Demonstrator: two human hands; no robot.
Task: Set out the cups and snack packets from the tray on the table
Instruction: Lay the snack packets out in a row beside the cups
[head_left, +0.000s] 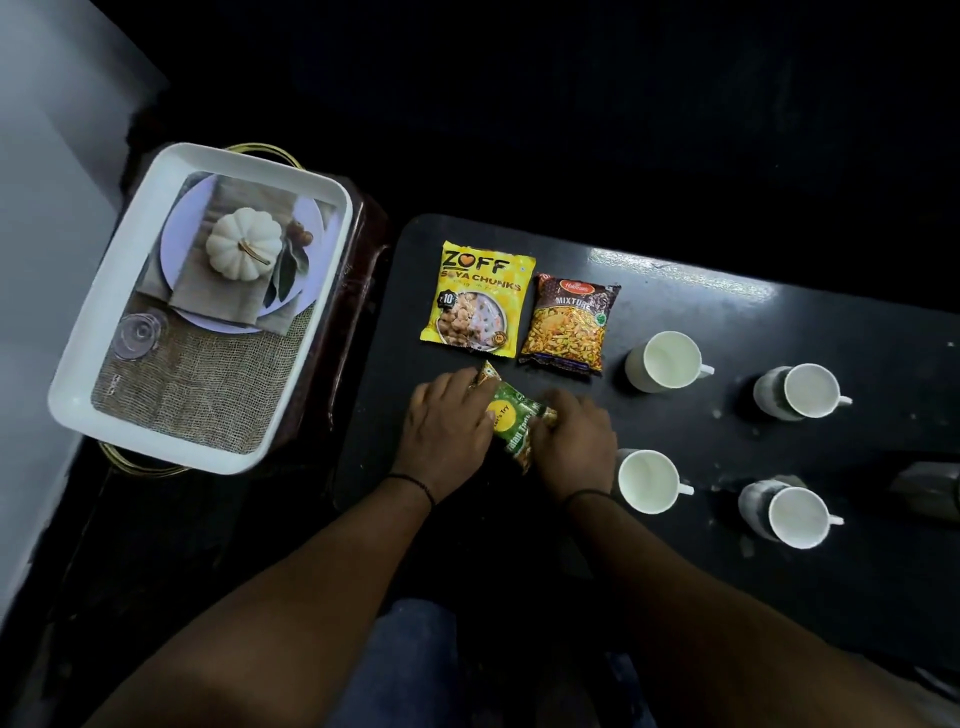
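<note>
A green snack packet (511, 415) lies on the black table (727, 322) between both hands. My left hand (447, 428) grips its left side and my right hand (574, 441) grips its right end. Beyond it lie a yellow soya chunks packet (480, 299) and a dark mixture packet (569, 327), side by side. Several white cups stand to the right: one (665, 361) near the mixture packet, one (805, 392) further right, one (649, 480) beside my right wrist, one (792, 517) at the near right. The white tray (322, 312) at the left holds no cups or packets.
The tray has a printed pumpkin picture on its floor and rests on a dark stand with a gold rim (140, 465). A dark object (930, 488) sits at the table's right edge. A pale wall (41, 234) runs along the left.
</note>
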